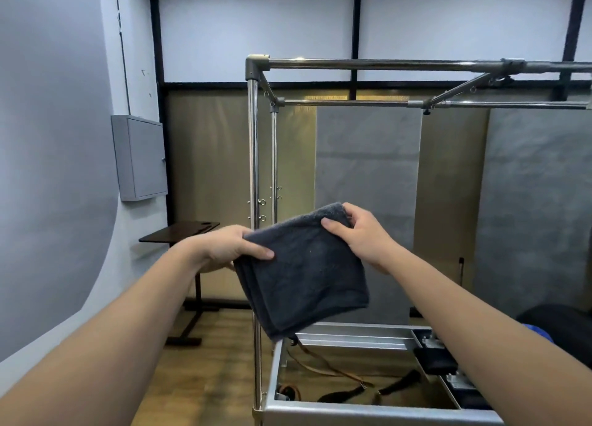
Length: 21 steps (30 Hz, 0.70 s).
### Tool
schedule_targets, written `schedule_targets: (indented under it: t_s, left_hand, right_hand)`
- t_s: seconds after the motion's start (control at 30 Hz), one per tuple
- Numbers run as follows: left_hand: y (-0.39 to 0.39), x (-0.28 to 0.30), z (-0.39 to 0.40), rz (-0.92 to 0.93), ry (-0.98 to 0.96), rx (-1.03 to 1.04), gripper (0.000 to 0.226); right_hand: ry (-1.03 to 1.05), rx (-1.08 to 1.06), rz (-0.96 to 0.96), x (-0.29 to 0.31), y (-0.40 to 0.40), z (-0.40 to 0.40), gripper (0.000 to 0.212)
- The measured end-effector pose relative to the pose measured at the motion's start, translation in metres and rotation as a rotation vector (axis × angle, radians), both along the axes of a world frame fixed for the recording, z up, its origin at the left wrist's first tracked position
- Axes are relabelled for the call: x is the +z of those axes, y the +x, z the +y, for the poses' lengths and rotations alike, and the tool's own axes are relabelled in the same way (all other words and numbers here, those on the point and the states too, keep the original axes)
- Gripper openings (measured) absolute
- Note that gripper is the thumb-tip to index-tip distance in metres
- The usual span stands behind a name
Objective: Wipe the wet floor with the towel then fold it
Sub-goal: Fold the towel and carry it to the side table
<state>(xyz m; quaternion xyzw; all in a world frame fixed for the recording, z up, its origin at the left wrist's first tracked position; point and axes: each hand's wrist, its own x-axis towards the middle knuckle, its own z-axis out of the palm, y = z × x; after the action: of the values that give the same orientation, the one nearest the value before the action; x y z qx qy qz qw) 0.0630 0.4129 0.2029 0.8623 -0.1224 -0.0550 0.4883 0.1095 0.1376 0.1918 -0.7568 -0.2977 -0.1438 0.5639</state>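
A dark grey towel (304, 272) hangs in the air in front of me, folded into a thick rectangle of layers. My left hand (229, 248) grips its upper left corner, thumb lying across the front. My right hand (360, 233) pinches the upper right corner, thumb on the front and fingers curled over the top edge. The towel's lower edge dangles just above the corner of a metal frame. The wooden floor (221, 371) shows below; I see no wet patch on it.
A steel pipe frame (254, 175) stands right ahead, with an aluminium base (352, 413) holding cables. A small dark side table (181, 232) stands at the left by the wall. A grey wall cabinet (139, 156) hangs above it.
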Motion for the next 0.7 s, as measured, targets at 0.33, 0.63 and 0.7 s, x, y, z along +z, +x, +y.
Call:
schedule_targets:
  t_s: [0.33, 0.63, 0.7]
  left_hand:
    - [-0.014, -0.082, -0.003, 0.09, -0.594, 0.212, 0.059]
    - [0.014, -0.034, 0.027, 0.162, -0.58, 0.07, 0.079]
    - [0.01, -0.075, 0.029, 0.246, -0.484, 0.067, 0.075]
  right_hand:
    - [0.134, 0.176, 0.573, -0.062, -0.012, 0.018, 0.057]
    - [0.293, 0.178, 0.709, 0.006, 0.005, 0.028, 0.087]
    - [0.23, 0.185, 0.868, -0.04, 0.002, 0.022, 0.089]
